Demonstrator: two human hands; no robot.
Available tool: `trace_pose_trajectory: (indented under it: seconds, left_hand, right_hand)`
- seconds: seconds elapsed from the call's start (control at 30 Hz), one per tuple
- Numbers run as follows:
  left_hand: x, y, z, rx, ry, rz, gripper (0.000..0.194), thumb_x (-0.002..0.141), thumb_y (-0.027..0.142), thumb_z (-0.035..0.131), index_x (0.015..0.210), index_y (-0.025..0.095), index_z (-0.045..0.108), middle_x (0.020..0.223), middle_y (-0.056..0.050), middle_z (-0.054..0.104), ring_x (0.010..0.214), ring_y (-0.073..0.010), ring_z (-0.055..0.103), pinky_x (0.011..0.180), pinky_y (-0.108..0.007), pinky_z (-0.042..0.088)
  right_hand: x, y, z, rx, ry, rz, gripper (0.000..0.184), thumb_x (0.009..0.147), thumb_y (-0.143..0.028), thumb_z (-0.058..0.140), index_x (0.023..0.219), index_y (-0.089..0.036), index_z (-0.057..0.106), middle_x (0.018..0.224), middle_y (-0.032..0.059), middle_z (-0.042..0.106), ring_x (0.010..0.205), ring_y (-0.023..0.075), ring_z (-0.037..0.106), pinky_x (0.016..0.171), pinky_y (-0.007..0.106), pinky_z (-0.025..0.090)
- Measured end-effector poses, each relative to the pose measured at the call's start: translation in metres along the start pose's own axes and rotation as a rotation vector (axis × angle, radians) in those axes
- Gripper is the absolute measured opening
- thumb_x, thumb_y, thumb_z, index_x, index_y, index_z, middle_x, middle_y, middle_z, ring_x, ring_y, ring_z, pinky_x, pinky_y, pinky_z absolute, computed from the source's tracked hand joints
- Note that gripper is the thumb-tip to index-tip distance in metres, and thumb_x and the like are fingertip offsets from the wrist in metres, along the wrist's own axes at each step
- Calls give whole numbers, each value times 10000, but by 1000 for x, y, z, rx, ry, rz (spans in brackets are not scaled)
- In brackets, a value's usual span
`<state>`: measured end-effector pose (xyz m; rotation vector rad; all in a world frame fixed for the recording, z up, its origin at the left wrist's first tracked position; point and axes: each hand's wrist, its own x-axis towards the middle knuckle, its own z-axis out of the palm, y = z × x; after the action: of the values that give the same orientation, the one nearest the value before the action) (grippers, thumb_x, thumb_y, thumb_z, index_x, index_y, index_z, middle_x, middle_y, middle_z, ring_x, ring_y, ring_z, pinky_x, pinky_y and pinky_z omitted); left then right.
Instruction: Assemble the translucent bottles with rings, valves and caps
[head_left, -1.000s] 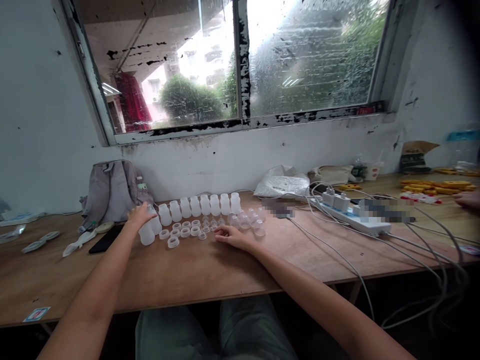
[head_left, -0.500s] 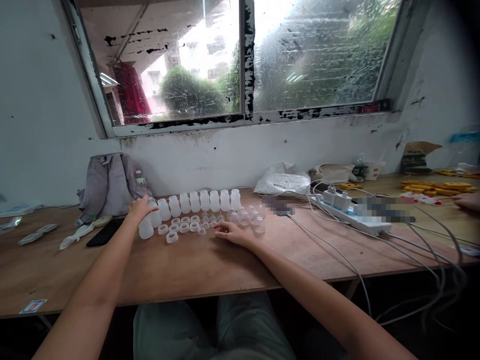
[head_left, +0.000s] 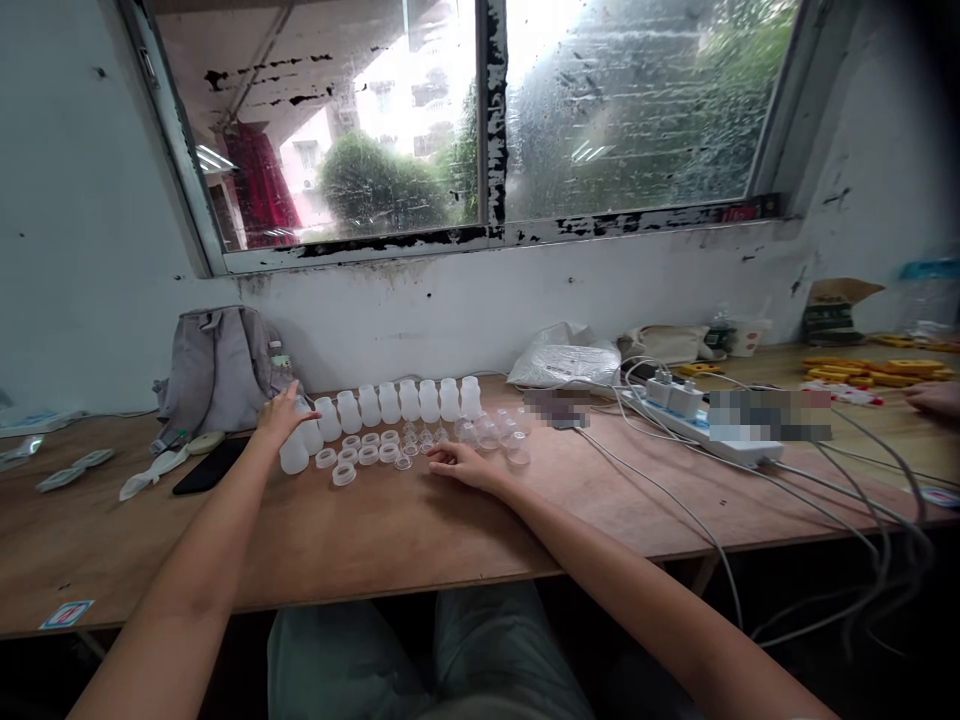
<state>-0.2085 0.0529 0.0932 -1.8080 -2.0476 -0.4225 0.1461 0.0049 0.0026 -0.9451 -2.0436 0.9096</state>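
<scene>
My left hand (head_left: 280,418) is at the left end of a row of frosted white baby bottles (head_left: 388,403), its thumb and fingers spread. Directly below it stands the nearest bottle (head_left: 295,456), its top partly hidden by the hand; contact is hard to make out. Resting on the table, my right hand (head_left: 463,466) has loosely bent fingers, apart, with nothing visible in them. Just left of it sit several clear bottle nipples (head_left: 404,461). Farther left are white screw rings (head_left: 344,474). Clear domed caps (head_left: 518,450) stand behind and right of the right hand.
A grey backpack (head_left: 217,370), black phone (head_left: 206,468) and white spoon-like item (head_left: 150,473) lie left. On the right are a plastic bag (head_left: 566,358), a power strip (head_left: 742,448) with trailing cables, and yellow tools (head_left: 862,374). Another person's hand (head_left: 934,398) shows at the right edge.
My left hand's fingers are more stretched out. The nearest bottle has shifted slightly away from me and to the right. My right hand stays in place.
</scene>
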Motion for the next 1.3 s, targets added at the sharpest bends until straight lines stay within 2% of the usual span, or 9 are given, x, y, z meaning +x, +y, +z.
trace_pose_trajectory:
  seconds: [0.3, 0.43, 0.53, 0.63, 0.7, 0.77, 1.0, 1.2, 1.3]
  left_hand:
    - [-5, -2, 5, -96, 120, -12, 839, 690, 639, 436, 1332, 150, 207, 1313, -195, 352, 1073, -367, 457, 817, -451, 391]
    - [-9, 9, -5, -83, 375, -23, 656, 772, 542, 388, 1273, 123, 324, 1341, -198, 295, 1210, -351, 283, 940, -523, 224]
    - [-17, 21, -16, -89, 542, 142, 463, 822, 422, 361, 1172, 128, 437, 1272, -167, 392, 1192, -304, 308, 954, -467, 224]
    - [-35, 35, -20, -80, 408, 447, 328, 852, 337, 312, 959, 139, 551, 999, -121, 557, 956, -241, 496, 820, -368, 366]
    - [-54, 42, -16, -25, 219, 694, 316, 855, 324, 311, 807, 155, 574, 847, -86, 567, 821, -206, 526, 733, -324, 401]
    - [-73, 48, -8, 5, 101, 802, 301, 843, 344, 342, 756, 169, 571, 837, -75, 554, 808, -197, 518, 718, -314, 403]
    - [-98, 57, 20, -121, -87, 572, 225, 723, 395, 502, 713, 184, 578, 935, -73, 526, 818, -212, 524, 710, -325, 414]
    - [-97, 88, 13, -265, -53, 585, 242, 813, 397, 386, 841, 204, 529, 902, -47, 545, 792, -175, 549, 717, -287, 423]
    - [-98, 111, 12, -412, -13, 608, 252, 820, 399, 393, 961, 206, 474, 907, -38, 556, 793, -159, 557, 713, -263, 431]
  right_hand:
    - [0, 0, 1, -4, 16, -11, 304, 706, -312, 594, 970, -161, 599, 772, 25, 616, 722, 142, 560, 661, 258, 443]
    - [1, 2, 1, -41, 13, -18, 304, 720, -314, 582, 981, -159, 592, 785, 29, 618, 726, 141, 563, 663, 255, 447]
    - [0, 3, 2, -154, 10, -65, 287, 754, -323, 545, 985, -156, 581, 783, 35, 616, 709, 137, 566, 639, 244, 451]
    - [-4, 2, 6, -275, 19, -135, 244, 779, -304, 514, 953, -151, 588, 789, 52, 610, 717, 147, 560, 657, 258, 446]
    - [-6, 0, 12, -352, 40, -180, 227, 778, -294, 515, 933, -154, 603, 847, 76, 601, 796, 177, 546, 733, 304, 424]
    - [-6, -2, 18, -477, 34, -246, 257, 791, -304, 497, 985, -168, 598, 950, 97, 585, 911, 213, 514, 823, 358, 376]
    - [9, -9, 32, -704, -157, -233, 440, 846, -440, 356, 1248, -273, 418, 1313, 81, 390, 1190, 284, 333, 947, 460, 244]
    - [10, -13, 31, -451, -122, -384, 309, 798, -274, 471, 1083, -248, 589, 1072, 44, 608, 1029, 210, 511, 917, 342, 328]
    - [11, -10, 27, -340, -62, -369, 251, 759, -195, 498, 935, -257, 666, 1039, 32, 622, 990, 202, 542, 883, 325, 373]
